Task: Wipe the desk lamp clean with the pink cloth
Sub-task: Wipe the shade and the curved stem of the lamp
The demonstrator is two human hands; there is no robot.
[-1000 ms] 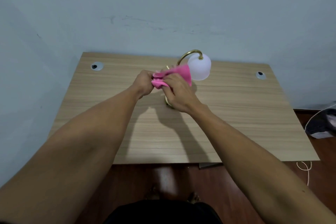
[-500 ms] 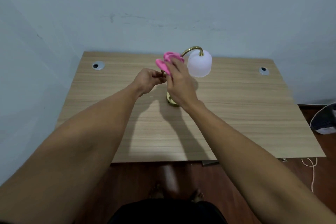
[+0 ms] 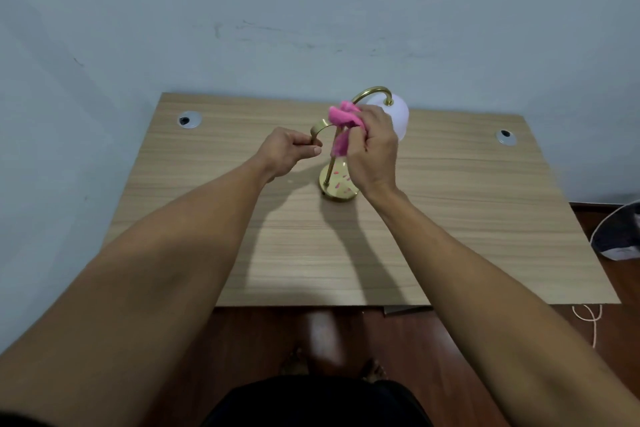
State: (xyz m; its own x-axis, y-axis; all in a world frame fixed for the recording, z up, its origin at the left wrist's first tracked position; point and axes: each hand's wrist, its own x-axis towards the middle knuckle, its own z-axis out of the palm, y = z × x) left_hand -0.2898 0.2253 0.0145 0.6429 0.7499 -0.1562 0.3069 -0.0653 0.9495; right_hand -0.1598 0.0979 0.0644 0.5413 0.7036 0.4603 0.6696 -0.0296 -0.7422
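Light wood-grain desk top [image 3: 450,236] pushed against a pale blue-grey painted wall [image 3: 311,10], scuff marks on it. Two round silver cable grommets in the desk: back left [image 3: 189,120], back right [image 3: 506,137]. Dark reddish wooden floor [image 3: 433,350] below. Thin white cord loop [image 3: 588,317] on floor at right. Dark bag-like object with white edge [image 3: 620,232] at far right, partly cut off.

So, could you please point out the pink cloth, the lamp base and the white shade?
pink cloth [image 3: 343,118]: head view, bunched upper fold.
lamp base [image 3: 337,188]: head view, brass disc's top.
white shade [image 3: 400,114]: head view, right side.
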